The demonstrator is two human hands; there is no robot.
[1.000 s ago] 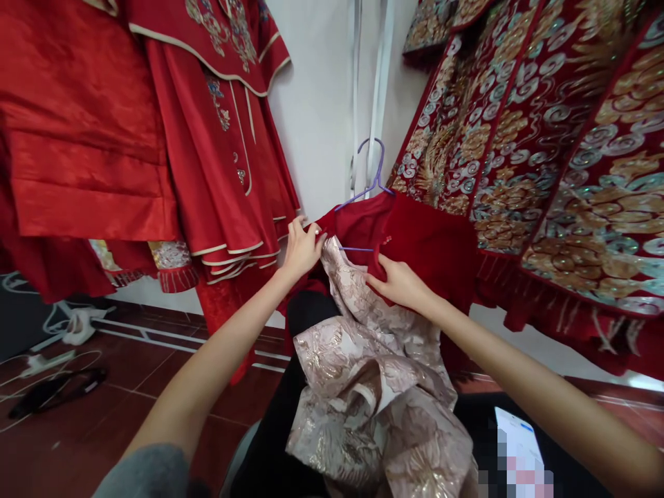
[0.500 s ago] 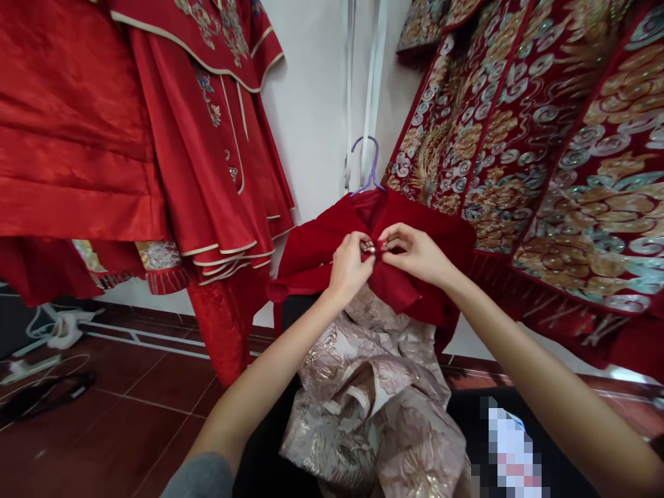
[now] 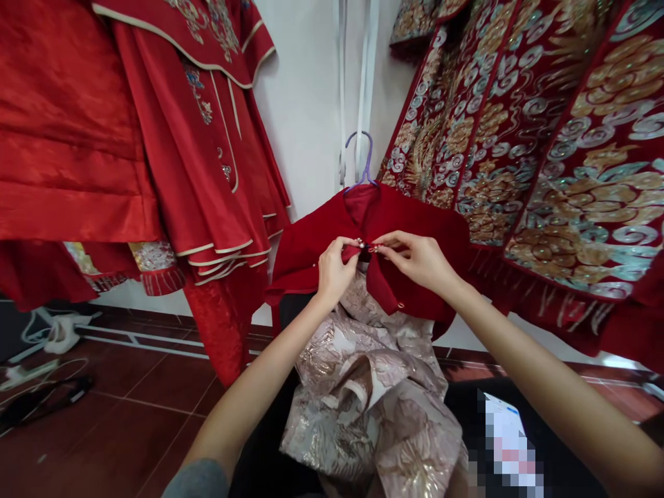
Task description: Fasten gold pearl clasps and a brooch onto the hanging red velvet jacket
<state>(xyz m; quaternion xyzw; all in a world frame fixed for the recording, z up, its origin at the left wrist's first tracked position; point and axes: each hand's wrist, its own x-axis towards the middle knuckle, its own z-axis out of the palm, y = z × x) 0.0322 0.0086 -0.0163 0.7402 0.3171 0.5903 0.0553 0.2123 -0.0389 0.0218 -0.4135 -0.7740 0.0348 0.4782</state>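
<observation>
A dark red velvet jacket point(image 3: 425, 228) hangs on a purple hanger point(image 3: 363, 155) against the white wall. My left hand point(image 3: 335, 266) and my right hand point(image 3: 415, 259) meet at the jacket's front below the collar. Each pinches one edge of the opening, with a small pearl button point(image 3: 360, 243) between the fingertips. Below the jacket a pale pink and gold brocade garment point(image 3: 378, 408) hangs down in folds.
Red satin robes with cream piping point(image 3: 155, 138) hang at the left. Heavily embroidered red and gold garments point(image 3: 544, 138) hang at the right. White cables point(image 3: 52, 332) and a black cord lie on the dark red tiled floor point(image 3: 129, 429). A blurred-out flat object point(image 3: 505, 446) lies at the lower right.
My hands came in from the jacket's shoulder and front edge and closed the jacket over the brocade garment. They now pinch at the button.
</observation>
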